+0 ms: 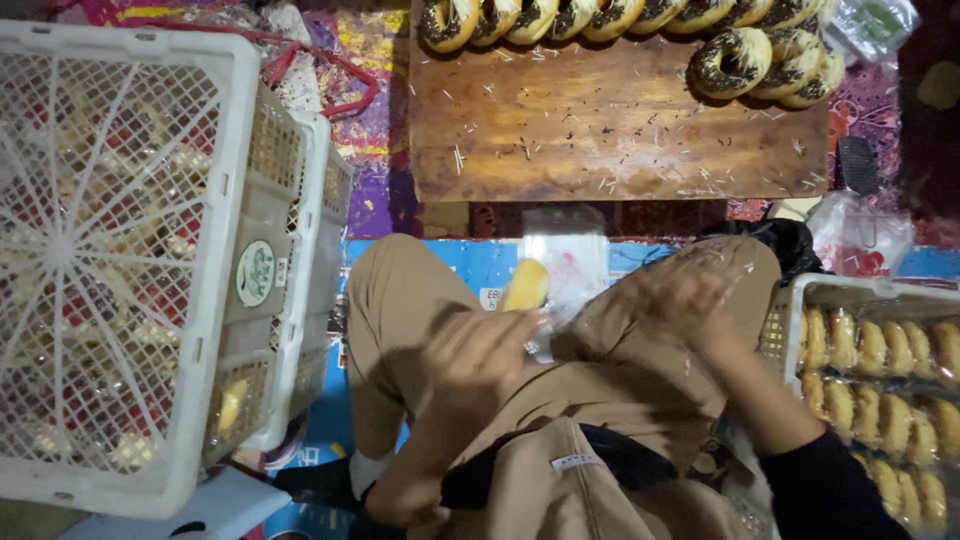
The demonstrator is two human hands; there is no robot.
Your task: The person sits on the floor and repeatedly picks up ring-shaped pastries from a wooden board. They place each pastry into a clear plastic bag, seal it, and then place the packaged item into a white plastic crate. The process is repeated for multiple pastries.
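Two hands are busy over the lap here, and both are a bit smeared with motion blur. The left hand [487, 352] is curled closed around the bottom of a yellow bun [525, 285], which sticks up out of the fingers just above the knee of the tan trousers [400, 300]. Right beside the bun there's a clear plastic bag [567, 262], standing up between the two knees; the bun looks to be touching its left edge, though I can't say if it's actually inside. The right hand [690, 310] sits over the other knee, close to the bag's right side, and honestly it's too blurry to tell how open it is or whether it's pinching the plastic. Straight ahead is a wooden board [600, 130] scattered with sprinkles, with a row of chocolate-topped doughnuts [735, 62] lined up along its far edge and right corner. On the left, white plastic crates [240, 150] are stacked together, with packed buns showing through the mesh. On the right, another white crate [800, 300] holds rows of plain glazed buns [880, 390], just beside the right forearm in its dark sleeve [830, 495].
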